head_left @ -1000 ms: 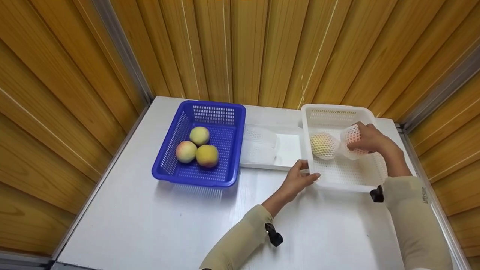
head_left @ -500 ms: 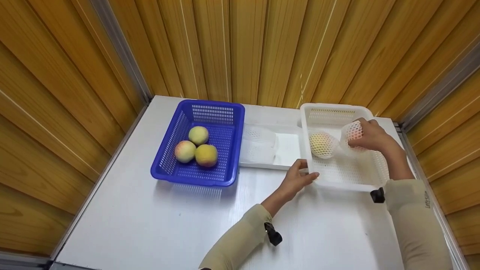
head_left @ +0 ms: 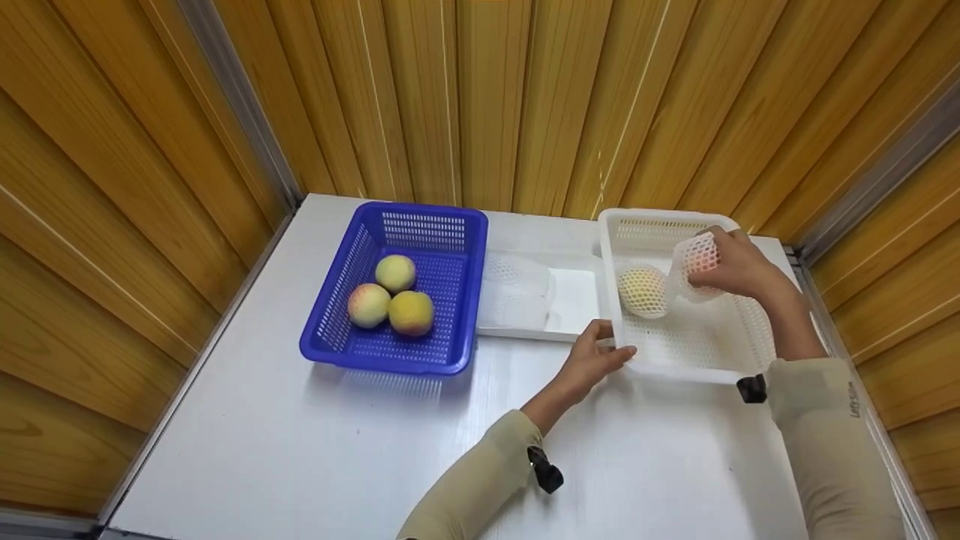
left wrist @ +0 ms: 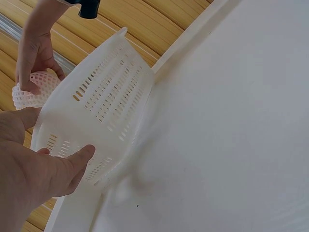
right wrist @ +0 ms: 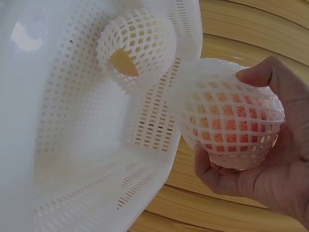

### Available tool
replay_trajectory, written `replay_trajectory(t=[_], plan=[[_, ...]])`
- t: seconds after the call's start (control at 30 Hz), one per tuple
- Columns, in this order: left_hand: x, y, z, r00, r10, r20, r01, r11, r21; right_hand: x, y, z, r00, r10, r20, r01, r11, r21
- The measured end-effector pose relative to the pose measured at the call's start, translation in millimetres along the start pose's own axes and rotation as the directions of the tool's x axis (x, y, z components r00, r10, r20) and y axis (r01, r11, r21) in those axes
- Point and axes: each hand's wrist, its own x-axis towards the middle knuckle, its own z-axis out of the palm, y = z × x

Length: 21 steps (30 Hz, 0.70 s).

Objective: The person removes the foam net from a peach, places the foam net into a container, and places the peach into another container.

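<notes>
Well, your biggest thing is the white tabletop (head_left: pixel 225 457), wide across the bottom of the head view. Left of the middle sits the blue basket (head_left: pixel 386 364), and at the right sits the white basket (head_left: pixel 694 349). Between them lies a flat white tray (head_left: pixel 576 300), with flat foam nets (head_left: pixel 517 296) on its left part. Your left hand (head_left: pixel 589 364) holds the white basket's near left corner, thumb and fingers partly spread; a light, steady hold should stop it sliding. Your right hand (head_left: pixel 739 262) is bent round a netted peach (head_left: pixel 700 262), at the upper right of the white basket. You can't tell from here if it touches the basket floor. Hold it with soft fingers, as peaches probably bruise easily, and let the net cover its sides. Best to set it down slowly before you let go. Leave room for the other netted peach (head_left: pixel 643 291), just left of it. Smallest are your three bare peaches (head_left: pixel 412 313), bunched together inside the blue basket.
</notes>
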Motion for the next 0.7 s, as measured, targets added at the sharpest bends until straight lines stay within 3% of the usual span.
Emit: replay_trajectory(t=[0.43,0.7], plan=[[-3.3,1.8,-3.5,0.999,-0.015,0.028,0.014,0.999,0.034,-9.9,-24.9,4.5,0.997,-0.011,-0.072,0.015,0.998,0.061],[-10.6,5.4,-21.0,0.997,-0.075,0.019,0.072,0.991,0.112,-21.5,-45.5,11.1,0.995,-0.031,-0.091,0.039,0.995,0.093]])
